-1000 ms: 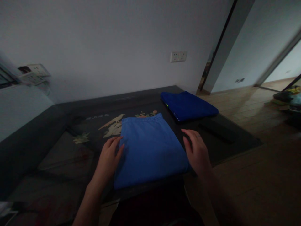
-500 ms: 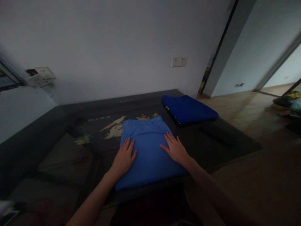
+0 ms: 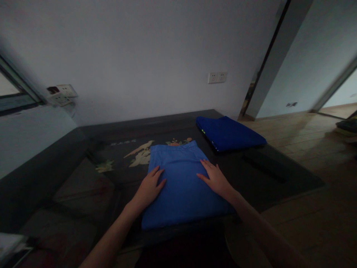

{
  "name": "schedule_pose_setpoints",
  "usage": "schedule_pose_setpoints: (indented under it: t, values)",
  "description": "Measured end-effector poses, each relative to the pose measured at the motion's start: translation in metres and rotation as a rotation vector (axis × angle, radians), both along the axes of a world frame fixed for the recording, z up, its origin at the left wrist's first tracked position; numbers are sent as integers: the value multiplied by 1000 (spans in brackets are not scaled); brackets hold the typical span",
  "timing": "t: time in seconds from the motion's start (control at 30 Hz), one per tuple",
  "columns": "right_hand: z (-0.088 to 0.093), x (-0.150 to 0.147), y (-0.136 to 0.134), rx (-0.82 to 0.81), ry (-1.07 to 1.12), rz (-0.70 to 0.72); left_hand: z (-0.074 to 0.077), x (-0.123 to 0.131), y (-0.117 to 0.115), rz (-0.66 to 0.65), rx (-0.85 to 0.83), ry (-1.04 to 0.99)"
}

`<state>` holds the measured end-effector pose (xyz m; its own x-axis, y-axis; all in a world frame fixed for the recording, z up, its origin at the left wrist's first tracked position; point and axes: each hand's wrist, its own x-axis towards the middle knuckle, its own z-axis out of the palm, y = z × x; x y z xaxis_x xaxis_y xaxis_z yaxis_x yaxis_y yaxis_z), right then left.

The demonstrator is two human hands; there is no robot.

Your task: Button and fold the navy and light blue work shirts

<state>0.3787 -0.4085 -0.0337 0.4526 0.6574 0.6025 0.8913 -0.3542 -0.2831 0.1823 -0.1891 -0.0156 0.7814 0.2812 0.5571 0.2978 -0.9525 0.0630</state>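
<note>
A folded light blue garment [image 3: 181, 190] lies flat on the dark table, its waistband at the far end. It looks like a pair of trousers, though the fold hides most of its shape. My left hand [image 3: 150, 188] rests along its left edge, fingers apart and slightly bent. On the right edge lies my right hand [image 3: 217, 180], its fingers loosely spread and the thumb pointing inward over the cloth. Farther back to the right sits a folded dark blue cloth [image 3: 230, 134], apart from both hands.
The table [image 3: 267, 193] bears a painted bird and flowers [image 3: 141, 154]. A dark flat strip [image 3: 262, 167] lies near the dark blue cloth. Behind rises a white wall with sockets [image 3: 217, 77]. Something white [image 3: 11, 243] is at the lower left. Wooden floor [image 3: 290, 130] extends at right.
The view has shifted slightly. Both hands stay at the garment's sides; the left fingers have bent a little more at its left edge. The dark blue cloth has not moved.
</note>
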Motion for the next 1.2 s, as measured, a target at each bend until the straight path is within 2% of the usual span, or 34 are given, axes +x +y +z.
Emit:
schedule_pose_setpoints:
  t: [0.1,0.2,0.3,0.4,0.5,0.63,0.83,0.9,0.97,1.03,1.1,1.2]
  values:
    - [27,2,11,122,-79,59,27,13,8,20,90,-70]
    - [52,12,43,105,-136,78,48,41,24,57,196,-104]
    - [61,31,79,-28,-140,12,49,68,42,125,194,-52]
    - [54,52,97,-132,-131,-13,40,80,55,141,132,-7]
    - [46,63,96,-149,-129,5,34,80,60,142,81,12]
    - [44,65,91,-135,-114,19,33,79,63,120,51,9]
    - [43,69,94,-55,-95,79,36,76,71,10,-21,-180]
    - [46,74,90,42,-89,100,42,69,74,65,-54,-305]
    - [53,81,81,162,-83,72,47,61,77,215,-65,-395]
    - [62,89,68,213,-32,-28,50,53,80,382,-59,-400]
    - [69,96,56,158,71,-148,50,49,82,488,-70,-340]
    - [74,100,46,19,220,-200,48,52,84,496,-144,-259]
